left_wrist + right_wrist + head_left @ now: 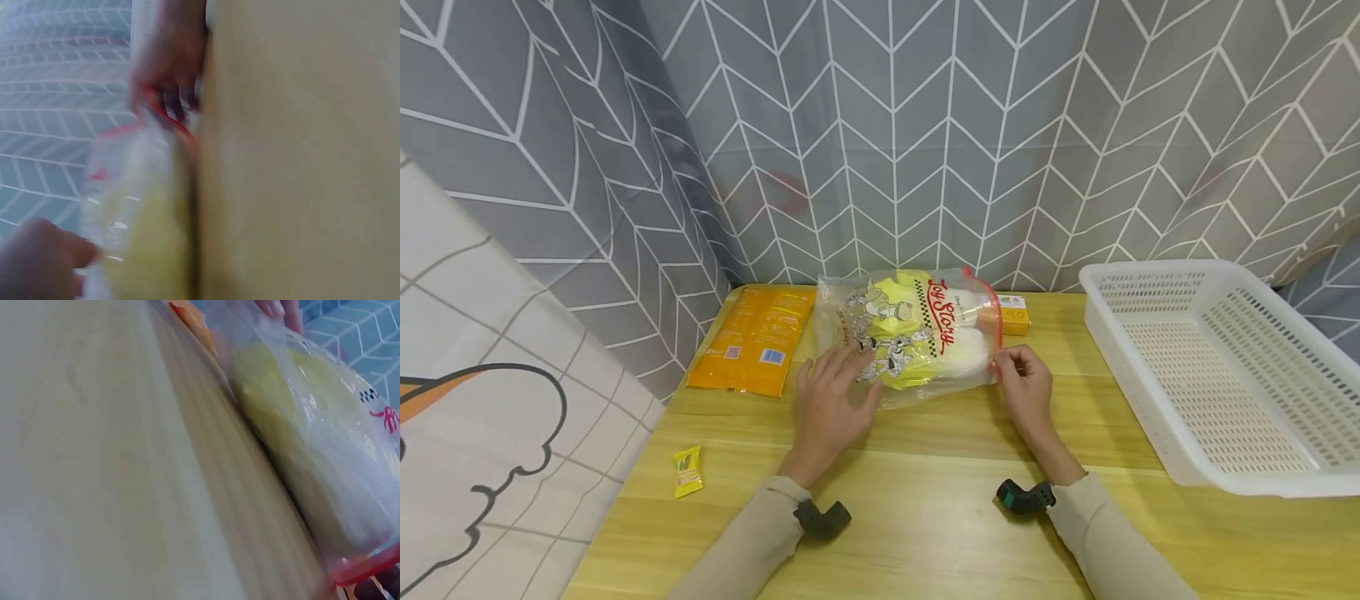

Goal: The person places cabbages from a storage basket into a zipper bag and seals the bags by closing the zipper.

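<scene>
A clear zip bag (910, 329) printed with cartoon figures lies at the back middle of the table, with yellow and white contents showing through. My left hand (833, 400) rests on its lower left part, fingers spread over the plastic. At the bag's right end, my right hand (1027, 387) pinches the front corner of the red zip edge (998, 321) between thumb and fingers. In the left wrist view the red strip bends at the right hand (169, 62). The right wrist view shows the bag (306, 431) bulging, and the left fingertips at its far end.
An orange packet (756, 337) lies left of the bag, and a small yellow sachet (688, 472) sits nearer the front left. Behind the bag's right end is a small orange box (1015, 315). A white perforated basket (1120, 375) stands at the right. A patterned curtain (895, 142) hangs behind.
</scene>
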A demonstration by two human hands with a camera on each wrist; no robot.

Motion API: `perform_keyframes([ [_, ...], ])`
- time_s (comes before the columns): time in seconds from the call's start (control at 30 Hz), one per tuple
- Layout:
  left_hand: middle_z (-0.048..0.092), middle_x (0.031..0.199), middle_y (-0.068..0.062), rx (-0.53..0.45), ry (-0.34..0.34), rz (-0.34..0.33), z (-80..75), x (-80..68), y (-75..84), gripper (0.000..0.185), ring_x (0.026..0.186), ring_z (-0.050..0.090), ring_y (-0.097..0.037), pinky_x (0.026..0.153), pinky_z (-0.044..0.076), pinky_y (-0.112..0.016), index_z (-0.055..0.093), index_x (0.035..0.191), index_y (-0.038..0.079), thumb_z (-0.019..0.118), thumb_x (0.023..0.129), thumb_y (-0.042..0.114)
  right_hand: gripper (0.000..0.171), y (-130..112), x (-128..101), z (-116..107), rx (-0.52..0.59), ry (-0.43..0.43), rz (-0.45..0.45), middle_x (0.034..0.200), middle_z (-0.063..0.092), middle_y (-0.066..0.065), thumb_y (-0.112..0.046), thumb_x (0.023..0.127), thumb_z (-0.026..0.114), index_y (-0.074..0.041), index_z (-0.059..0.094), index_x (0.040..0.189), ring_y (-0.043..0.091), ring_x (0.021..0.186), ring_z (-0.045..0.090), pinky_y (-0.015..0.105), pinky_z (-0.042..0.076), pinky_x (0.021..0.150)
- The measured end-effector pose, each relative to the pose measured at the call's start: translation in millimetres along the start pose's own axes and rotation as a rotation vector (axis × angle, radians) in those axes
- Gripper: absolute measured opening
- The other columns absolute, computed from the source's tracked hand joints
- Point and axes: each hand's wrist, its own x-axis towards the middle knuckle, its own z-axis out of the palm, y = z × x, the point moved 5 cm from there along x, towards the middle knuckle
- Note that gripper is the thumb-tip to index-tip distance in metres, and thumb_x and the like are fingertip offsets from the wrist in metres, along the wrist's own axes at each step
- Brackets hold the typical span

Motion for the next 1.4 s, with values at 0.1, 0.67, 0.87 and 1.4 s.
perform_keyframes([
  [0.1, 0.055, 0.151, -0.006, -0.037, -0.128, -0.067, 0.0, 3.5, 5.4, 0.048, 0.142, 0.046, -0.036, 0.116, 0.024, -0.07, 0.065, 0.135, 0.025, 0.065, 0.091, 0.044, 0.018, 3, 5, -5, 0.007, -0.004, 0.01, 0.072, 0.058, -0.006, -0.004, 0.099, 0.059, 0.011, 0.066, 0.093, 0.001, 0.062, 0.048, 0.014, 0.041, 0.057],
  [0.67, 0.051, 0.155, -0.009, -0.103, -0.14, -0.014, -1.2, 11.7, 11.3, 0.049, 0.146, 0.04, -0.042, 0.117, 0.017, -0.073, 0.061, 0.139, 0.029, 0.068, 0.092, 0.037, 0.018, 13, 20, -34, -0.081, 0.185, -0.13, 0.083, 0.068, 0.03, -0.001, 0.093, 0.07, 0.017, 0.069, 0.092, -0.004, 0.064, 0.053, 0.009, 0.041, 0.062],
  [0.87, 0.049, 0.156, -0.009, -0.154, -0.125, 0.037, 0.2, 18.0, 11.2, 0.052, 0.147, 0.039, -0.041, 0.12, 0.021, -0.068, 0.061, 0.14, 0.02, 0.071, 0.091, 0.032, 0.019, 37, 30, -39, -0.077, 0.232, -0.134, 0.081, 0.069, 0.024, -0.006, 0.093, 0.072, 0.013, 0.073, 0.092, -0.006, 0.061, 0.049, 0.009, 0.039, 0.059],
  [1.4, 0.022, 0.171, -0.003, -0.119, -0.332, 0.075, 19.8, 38.3, 2.5, 0.068, 0.158, 0.017, -0.035, 0.121, 0.016, -0.068, 0.039, 0.157, 0.027, 0.061, 0.097, 0.05, 0.047, 53, 28, -38, -0.305, 0.205, -0.012, 0.05, 0.049, -0.01, -0.042, 0.093, 0.07, -0.004, 0.066, 0.067, 0.005, 0.05, 0.044, 0.022, 0.035, 0.052],
])
